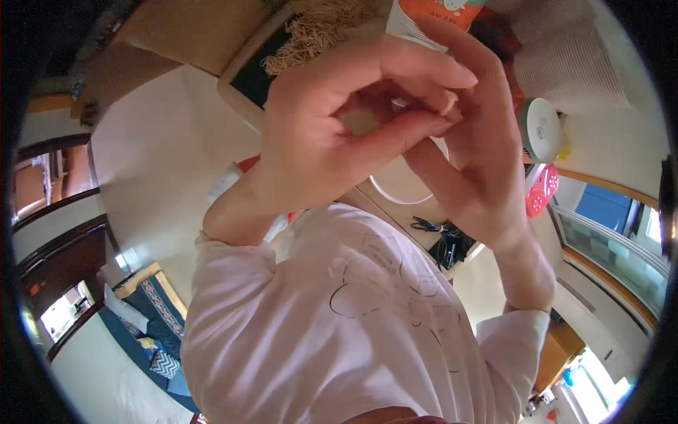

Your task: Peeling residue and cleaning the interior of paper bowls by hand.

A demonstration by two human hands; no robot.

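Both hands are raised close together in the middle of the head view, fingertips meeting. My left hand (pixel 311 134) is closed, its thumb and index finger pinched together on a small tan piece (pixel 450 104). My right hand (pixel 484 162) curves in from the other side, its fingers bent around the same spot. What its fingertips grip is partly hidden behind the left fingers. Beyond the left hand lies a tangled heap of thin tan strands (pixel 321 35), by a dark green surface (pixel 256 81) with a pale wooden border.
An orange-and-white printed container (pixel 452 10) stands beyond the hands. Below them show a round white rim (pixel 401 201) and black cables (pixel 446 237). A round pale green-white object (pixel 542 131) and a red perforated item (pixel 542 191) are at the right. A blue sofa (pixel 152 332) stands lower left.
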